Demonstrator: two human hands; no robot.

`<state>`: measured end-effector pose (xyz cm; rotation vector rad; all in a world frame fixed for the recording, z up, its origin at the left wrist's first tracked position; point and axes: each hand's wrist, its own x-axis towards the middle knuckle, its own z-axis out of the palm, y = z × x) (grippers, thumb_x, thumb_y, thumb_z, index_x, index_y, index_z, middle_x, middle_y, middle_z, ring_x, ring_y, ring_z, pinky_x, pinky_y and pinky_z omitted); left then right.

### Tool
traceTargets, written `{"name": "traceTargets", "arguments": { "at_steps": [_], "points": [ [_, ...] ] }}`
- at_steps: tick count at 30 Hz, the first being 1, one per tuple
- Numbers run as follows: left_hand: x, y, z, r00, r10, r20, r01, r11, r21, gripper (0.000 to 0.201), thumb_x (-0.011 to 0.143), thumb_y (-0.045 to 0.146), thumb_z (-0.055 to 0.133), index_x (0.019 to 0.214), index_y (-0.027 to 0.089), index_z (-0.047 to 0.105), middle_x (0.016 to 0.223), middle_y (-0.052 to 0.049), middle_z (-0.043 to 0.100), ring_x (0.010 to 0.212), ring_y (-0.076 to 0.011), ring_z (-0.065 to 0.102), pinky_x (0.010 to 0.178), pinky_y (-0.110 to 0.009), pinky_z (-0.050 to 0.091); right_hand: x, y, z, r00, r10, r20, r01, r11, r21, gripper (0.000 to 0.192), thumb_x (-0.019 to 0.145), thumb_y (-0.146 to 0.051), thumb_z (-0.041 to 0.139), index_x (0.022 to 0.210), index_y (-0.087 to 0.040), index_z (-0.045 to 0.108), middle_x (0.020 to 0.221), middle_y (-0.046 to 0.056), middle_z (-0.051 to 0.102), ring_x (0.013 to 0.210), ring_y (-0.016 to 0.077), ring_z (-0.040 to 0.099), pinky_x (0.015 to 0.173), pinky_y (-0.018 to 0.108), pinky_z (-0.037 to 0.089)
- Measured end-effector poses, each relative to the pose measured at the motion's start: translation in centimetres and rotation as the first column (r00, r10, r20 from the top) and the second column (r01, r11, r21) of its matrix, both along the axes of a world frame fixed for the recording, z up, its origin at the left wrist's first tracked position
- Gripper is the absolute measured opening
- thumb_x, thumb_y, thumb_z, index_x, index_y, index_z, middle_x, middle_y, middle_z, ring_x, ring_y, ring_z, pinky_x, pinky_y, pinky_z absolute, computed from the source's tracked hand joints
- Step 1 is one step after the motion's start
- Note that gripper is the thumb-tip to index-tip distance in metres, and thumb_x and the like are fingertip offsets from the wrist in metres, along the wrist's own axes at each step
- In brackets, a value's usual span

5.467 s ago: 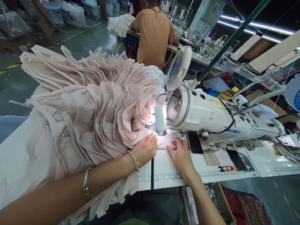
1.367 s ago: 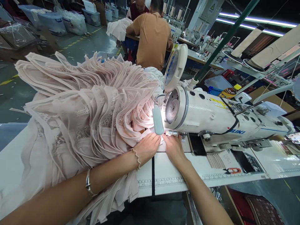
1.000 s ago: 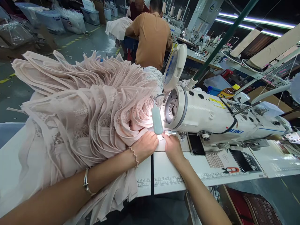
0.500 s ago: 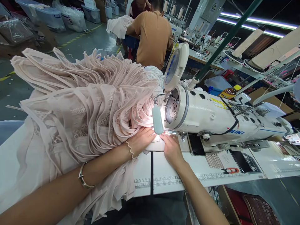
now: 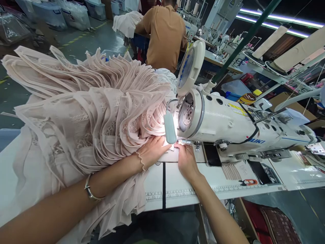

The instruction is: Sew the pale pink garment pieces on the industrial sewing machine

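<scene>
Just one view in play, straight from wearer's head, facing forward and down! Left hand (image 5: 153, 149) and right hand (image 5: 187, 161) reach in from below, close to lens, around mid-frame. Sewing machine (image 5: 215, 117) stretches off right, fabric pile (image 5: 83, 112) looms large at left, table (image 5: 175, 178) seen from above. View runs deep, too: co-worker's back (image 5: 165, 39) up top, strip lights (image 5: 276, 25) far off, upper right.

The green plate (image 5: 170, 128) hides the machine's (image 5: 225, 118) needle area; whatever the right hand's (image 5: 187, 159) fingertips touch there cannot be made out. Edges cut off both forearms (image 5: 63, 200), the big spool (image 5: 302, 51) and the co-worker's (image 5: 164, 37) head. The card's (image 5: 244, 169) writing is illegibly small.
</scene>
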<state>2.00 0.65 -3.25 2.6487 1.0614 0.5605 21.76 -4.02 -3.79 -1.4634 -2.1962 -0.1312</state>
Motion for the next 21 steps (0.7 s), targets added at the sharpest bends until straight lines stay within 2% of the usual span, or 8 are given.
{"name": "traceTargets", "arguments": {
  "at_steps": [2, 4, 7, 9, 13, 15, 17, 21],
  "points": [
    [-0.3, -0.2, 0.0, 0.998, -0.031, -0.052, 0.034, 0.998, 0.061, 0.027, 0.092, 0.019, 0.055, 0.118, 0.022, 0.062, 0.103, -0.008, 0.059, 0.097, -0.0247, 0.053, 0.082, -0.036, 0.045, 0.0, 0.0, 0.0, 1.0, 0.009, 0.012, -0.01, 0.999, 0.051, 0.031, 0.095, -0.007, 0.036, 0.108, -0.019, 0.062, 0.105, 0.008, 0.071, 0.098, 0.0219, 0.064, 0.089, 0.037, 0.049],
    [-0.7, -0.2, 0.1, 0.993, -0.109, -0.055, 0.114, 0.988, 0.1, 0.025, 0.092, 0.019, 0.058, 0.116, 0.022, 0.062, 0.104, -0.008, 0.059, 0.099, -0.0238, 0.051, 0.083, -0.035, 0.043, -0.1, -0.2, 0.1, 0.999, 0.042, 0.032, -0.046, 0.991, 0.122, 0.023, 0.098, -0.011, 0.041, 0.105, -0.02, 0.062, 0.103, 0.007, 0.072, 0.097, 0.0201, 0.064, 0.089, 0.035, 0.048],
    [-1.0, -0.1, 0.1, 0.98, -0.188, -0.068, 0.197, 0.967, 0.159, 0.021, 0.095, 0.018, 0.055, 0.113, 0.022, 0.064, 0.102, -0.006, 0.06, 0.096, -0.0221, 0.052, 0.081, -0.033, 0.04, -0.2, -0.4, 0.4, 0.992, 0.088, 0.094, -0.106, 0.971, 0.215, 0.012, 0.096, -0.014, 0.052, 0.096, -0.019, 0.062, 0.088, 0.004, 0.072, 0.086, 0.0175, 0.064, 0.087, 0.032, 0.046],
    [-0.9, -0.1, 0.2, 0.978, -0.186, -0.094, 0.201, 0.96, 0.193, 0.021, 0.097, 0.016, 0.051, 0.113, 0.021, 0.063, 0.099, -0.005, 0.061, 0.095, -0.0211, 0.053, 0.08, -0.033, 0.038, -0.4, -0.5, 0.5, 0.986, 0.093, 0.142, -0.126, 0.961, 0.247, 0.01, 0.095, -0.014, 0.055, 0.089, -0.019, 0.061, 0.077, 0.002, 0.069, 0.078, 0.0165, 0.061, 0.085, 0.031, 0.045],
    [-0.4, -0.6, 0.8, 0.975, -0.151, -0.162, 0.19, 0.946, 0.264, 0.021, 0.099, 0.011, 0.044, 0.104, 0.016, 0.064, 0.092, -0.005, 0.062, 0.089, -0.0196, 0.054, 0.078, -0.034, 0.037, -1.1, -0.4, 0.5, 0.98, 0.068, 0.185, -0.114, 0.961, 0.253, 0.02, 0.095, -0.013, 0.052, 0.077, -0.021, 0.057, 0.067, 0.0, 0.061, 0.072, 0.0162, 0.057, 0.082, 0.031, 0.043],
    [-0.1, -0.9, 1.2, 0.972, -0.124, -0.2, 0.179, 0.94, 0.289, 0.026, 0.1, 0.008, 0.039, 0.098, 0.015, 0.064, 0.09, -0.004, 0.062, 0.086, -0.0189, 0.055, 0.076, -0.035, 0.037, -1.5, -0.2, 0.4, 0.989, 0.044, 0.14, -0.077, 0.968, 0.24, 0.024, 0.094, -0.011, 0.049, 0.073, -0.022, 0.056, 0.063, 0.0, 0.057, 0.07, 0.0166, 0.056, 0.08, 0.031, 0.043],
    [0.1, -1.1, 1.4, 0.969, -0.108, -0.221, 0.172, 0.94, 0.295, 0.029, 0.099, 0.007, 0.036, 0.096, 0.015, 0.063, 0.089, -0.004, 0.062, 0.085, -0.0187, 0.055, 0.074, -0.035, 0.037, -1.6, 0.1, 0.4, 1.0, 0.016, 0.02, -0.02, 0.977, 0.211, 0.026, 0.093, -0.012, 0.047, 0.071, -0.023, 0.056, 0.062, -0.001, 0.057, 0.067, 0.0165, 0.056, 0.075, 0.03, 0.045],
    [0.0, -1.1, 1.1, 0.981, -0.101, -0.163, 0.14, 0.96, 0.243, 0.022, 0.098, 0.01, 0.043, 0.101, 0.017, 0.063, 0.096, -0.006, 0.064, 0.088, -0.0197, 0.057, 0.075, -0.034, 0.039, -1.1, 0.2, 0.8, 0.966, -0.043, -0.253, 0.056, 0.997, 0.045, 0.019, 0.09, -0.019, 0.052, 0.074, -0.024, 0.062, 0.069, -0.001, 0.066, 0.065, 0.0153, 0.061, 0.066, 0.028, 0.048]
  ]
}}
